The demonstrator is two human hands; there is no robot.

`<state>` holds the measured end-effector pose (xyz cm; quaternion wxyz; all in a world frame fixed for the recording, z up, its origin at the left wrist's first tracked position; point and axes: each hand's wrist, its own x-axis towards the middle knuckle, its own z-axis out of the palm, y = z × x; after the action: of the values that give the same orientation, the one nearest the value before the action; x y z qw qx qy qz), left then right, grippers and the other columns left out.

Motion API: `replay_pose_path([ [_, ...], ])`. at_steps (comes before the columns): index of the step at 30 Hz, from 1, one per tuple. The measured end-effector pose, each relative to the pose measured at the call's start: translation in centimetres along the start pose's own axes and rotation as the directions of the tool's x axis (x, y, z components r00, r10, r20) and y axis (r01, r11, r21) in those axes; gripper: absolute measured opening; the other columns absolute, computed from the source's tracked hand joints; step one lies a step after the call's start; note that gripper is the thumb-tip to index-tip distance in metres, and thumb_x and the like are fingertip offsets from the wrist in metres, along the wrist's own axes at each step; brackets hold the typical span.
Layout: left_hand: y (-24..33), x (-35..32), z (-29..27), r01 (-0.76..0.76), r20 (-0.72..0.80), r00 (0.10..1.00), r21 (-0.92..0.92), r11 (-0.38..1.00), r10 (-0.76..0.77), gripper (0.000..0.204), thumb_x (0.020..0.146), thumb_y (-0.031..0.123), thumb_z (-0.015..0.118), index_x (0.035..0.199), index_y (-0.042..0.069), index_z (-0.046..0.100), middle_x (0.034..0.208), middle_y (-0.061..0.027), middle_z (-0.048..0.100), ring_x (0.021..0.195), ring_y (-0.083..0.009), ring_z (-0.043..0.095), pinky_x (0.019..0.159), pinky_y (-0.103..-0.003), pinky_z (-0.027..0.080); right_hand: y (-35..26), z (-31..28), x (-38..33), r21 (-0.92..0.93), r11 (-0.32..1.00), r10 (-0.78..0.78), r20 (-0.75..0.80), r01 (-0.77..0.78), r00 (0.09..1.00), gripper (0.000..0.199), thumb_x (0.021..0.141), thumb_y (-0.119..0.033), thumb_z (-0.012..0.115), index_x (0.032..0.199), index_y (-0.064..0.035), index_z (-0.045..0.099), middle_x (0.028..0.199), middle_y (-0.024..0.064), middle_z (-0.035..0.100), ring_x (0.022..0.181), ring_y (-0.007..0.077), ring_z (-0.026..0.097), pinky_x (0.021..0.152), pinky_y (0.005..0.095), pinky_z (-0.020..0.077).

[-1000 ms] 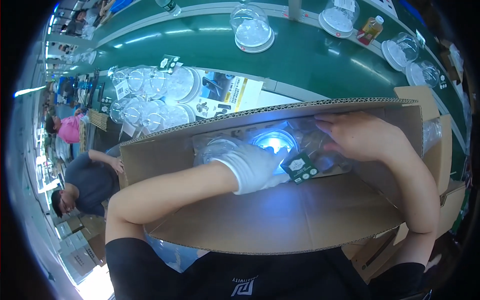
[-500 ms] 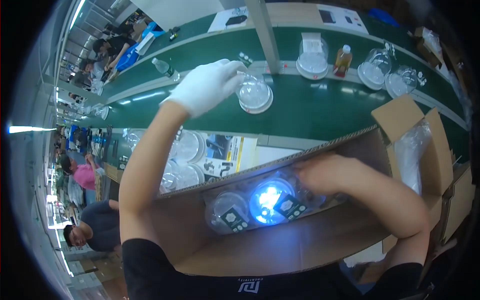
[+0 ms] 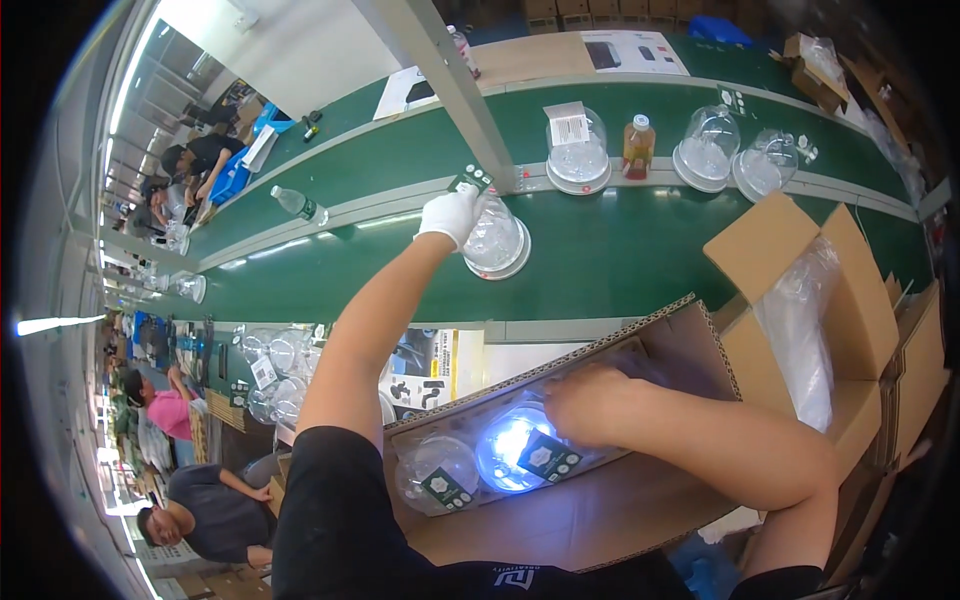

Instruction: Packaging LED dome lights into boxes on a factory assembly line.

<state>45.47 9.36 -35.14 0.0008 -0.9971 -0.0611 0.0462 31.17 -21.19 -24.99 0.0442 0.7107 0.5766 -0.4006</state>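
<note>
My left hand point(image 3: 450, 217), in a white glove, reaches over the green conveyor belt. Its fingers are closed at the top of a clear dome lamp point(image 3: 497, 238) with a round white base and a loose plastic wrap; a green card sticks up beside the fingers. My bare right hand point(image 3: 590, 405) is down inside an open cardboard box point(image 3: 640, 520), against the right side of a dome lamp glowing bluish white point(image 3: 512, 448). The fingertips are hidden there. To the left of the glowing one sits an unlit dome lamp point(image 3: 437, 472) with a green card.
More domes point(image 3: 578, 150) stand along the belt's far strip, around an amber drink bottle point(image 3: 638, 147). A clear bottle point(image 3: 300, 205) lies at left. Open carton flaps point(image 3: 760, 245) and plastic film point(image 3: 800, 330) are at right. Several domes point(image 3: 280, 365) stand left of the box. A metal post point(image 3: 450, 80) rises ahead.
My left hand has come down from above the belt onto the dome lamp's top and closed there. My right hand stays in the box beside the glowing lamp. The whole view has shifted.
</note>
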Motion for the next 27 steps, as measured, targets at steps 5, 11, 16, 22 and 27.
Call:
replay_pose_path([
  [5,0.2,-1.3,0.1,0.022,-0.070,0.997,-0.157,0.987,-0.033,0.025,0.097,0.029,0.051,0.104,0.007,0.058,0.084,-0.0260,0.068,0.082,-0.0464,0.066,0.075,-0.057,0.051,-0.2,-1.1,0.1,-0.024,0.999,-0.031,0.037,0.032,0.999,0.031,0.091,-0.029,0.066,0.107,-0.0026,0.072,0.123,0.0135,0.066,0.107,0.0328,0.068,0.089,0.0466,0.0550],
  [11,-0.8,-5.8,-10.5,-0.071,-0.398,0.910,-0.422,0.904,-0.115,0.024,0.093,0.027,0.060,0.095,0.004,0.064,0.079,-0.0260,0.064,0.077,-0.0470,0.062,0.068,-0.046,0.053,-0.6,-3.3,-1.9,0.201,0.934,-0.242,-0.252,0.295,0.937,0.033,0.097,-0.034,0.062,0.102,-0.0030,0.072,0.095,0.0174,0.072,0.090,0.0333,0.070,0.079,0.0444,0.0548],
  [16,0.7,-14.9,-25.2,-0.294,-0.703,0.700,-0.450,0.843,-0.131,0.023,0.096,0.020,0.061,0.088,-0.001,0.065,0.062,-0.0055,0.057,0.057,-0.0076,0.047,0.055,-0.028,0.043,-1.0,-6.1,-6.4,0.350,0.787,-0.163,-0.676,0.508,0.719,0.029,0.091,-0.032,0.074,0.082,-0.0040,0.071,0.066,0.0077,0.065,0.056,0.0214,0.060,0.056,0.0344,0.0472],
  [22,3.3,-24.2,-34.4,-0.453,-0.826,0.515,-0.489,0.745,-0.229,0.023,0.096,0.016,0.060,0.082,-0.002,0.062,0.061,-0.0038,0.056,0.059,-0.0044,0.046,0.057,-0.024,0.043,-1.9,-6.3,-5.4,0.381,0.637,0.209,-0.922,0.671,0.325,0.117,0.073,-0.020,0.091,0.153,0.0002,0.009,0.149,0.0244,0.036,0.140,0.0348,0.041,0.111,0.0442,0.0404],
  [27,7.0,-28.5,-35.8,-0.592,-0.847,0.440,-0.523,0.614,-0.298,0.025,0.096,0.016,0.062,0.078,-0.002,0.062,0.062,0.0004,0.058,0.060,-0.0017,0.047,0.056,-0.022,0.042,-6.4,-5.7,-6.3,0.267,0.461,0.235,-0.956,0.846,0.173,0.111,0.070,0.002,0.087,0.152,-0.0034,0.011,0.148,0.0176,0.037,0.132,0.0293,0.049,0.108,0.0436,0.0451],
])
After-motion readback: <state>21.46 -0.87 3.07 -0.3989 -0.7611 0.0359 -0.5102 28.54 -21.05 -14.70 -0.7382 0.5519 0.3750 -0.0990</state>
